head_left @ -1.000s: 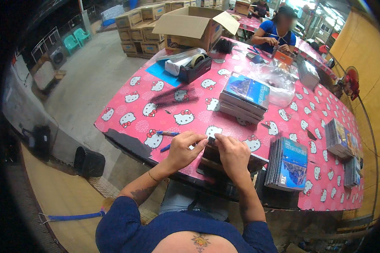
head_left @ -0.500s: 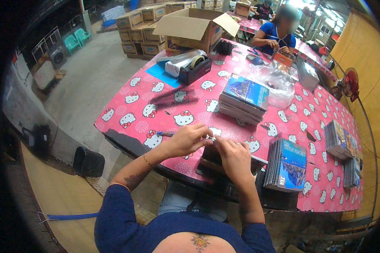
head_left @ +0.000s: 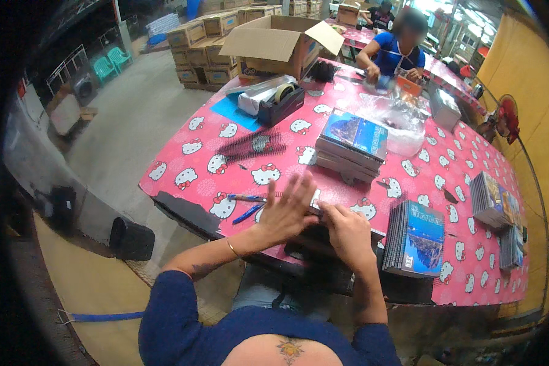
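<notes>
Your left hand (head_left: pixel 288 210) is spread open, fingers extended. Your 1 small, white, mostly hidden piece (head_left: pixel 315 198) sits near the pink table's (head_left: pixel 244 177) front edge, by your curled right hand (head_left: pixel 349 233); I can't tell whether that grips it.

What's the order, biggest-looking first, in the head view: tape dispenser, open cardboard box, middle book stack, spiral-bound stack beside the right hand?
1. Open cardboard box
2. Middle book stack and spiral-bound stack beside the right hand: too alike to rank
3. Tape dispenser
</notes>
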`<state>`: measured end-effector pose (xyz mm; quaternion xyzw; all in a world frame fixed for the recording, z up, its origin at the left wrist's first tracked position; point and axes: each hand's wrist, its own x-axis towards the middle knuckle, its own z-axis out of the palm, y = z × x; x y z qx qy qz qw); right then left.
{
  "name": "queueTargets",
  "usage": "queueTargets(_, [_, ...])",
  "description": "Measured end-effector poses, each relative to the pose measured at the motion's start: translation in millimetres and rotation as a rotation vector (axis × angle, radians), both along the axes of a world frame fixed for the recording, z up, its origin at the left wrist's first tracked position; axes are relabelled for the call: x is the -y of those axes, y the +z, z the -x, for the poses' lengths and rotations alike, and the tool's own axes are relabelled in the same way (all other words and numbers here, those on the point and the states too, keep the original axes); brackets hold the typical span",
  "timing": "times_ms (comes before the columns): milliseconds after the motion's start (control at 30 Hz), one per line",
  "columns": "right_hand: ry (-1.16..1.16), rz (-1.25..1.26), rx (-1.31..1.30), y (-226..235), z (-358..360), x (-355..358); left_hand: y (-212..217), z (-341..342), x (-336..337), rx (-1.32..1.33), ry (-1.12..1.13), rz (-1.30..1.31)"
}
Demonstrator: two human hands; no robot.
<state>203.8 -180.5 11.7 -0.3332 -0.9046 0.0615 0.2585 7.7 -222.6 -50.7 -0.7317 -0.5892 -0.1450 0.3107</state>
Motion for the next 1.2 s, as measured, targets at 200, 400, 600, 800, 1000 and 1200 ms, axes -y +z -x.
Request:
queueTargets(200, [-0.074,-0.034,0.024,-2,-27,3,-6,10,-6,0.126,-0.081,0.048])
queueTargets(400, [-0.013,-0.025,-0.021,-6,-30,-5,-34,-8,28,0.11,-0.443,0.144])
queueTargets(600, [0.0,0.01,-0.069,-4,-30,-11,-19,-13,13,0.063,-0.381,0.23])
queueTargets(800, [-0.012,0.103,-0.051,0,-31,-8,-22,-18,19,0.03,-0.424,0.205])
queueTargets(1000, [-0.082,0.189,-0.006,2,-29,0,3,-20,-14,0.067,-0.352,0.239])
queueTargets(1200, [0.033,0.584,-0.784,-32,-77,2,-7,-29,8,0.038,-0.487,0.261])
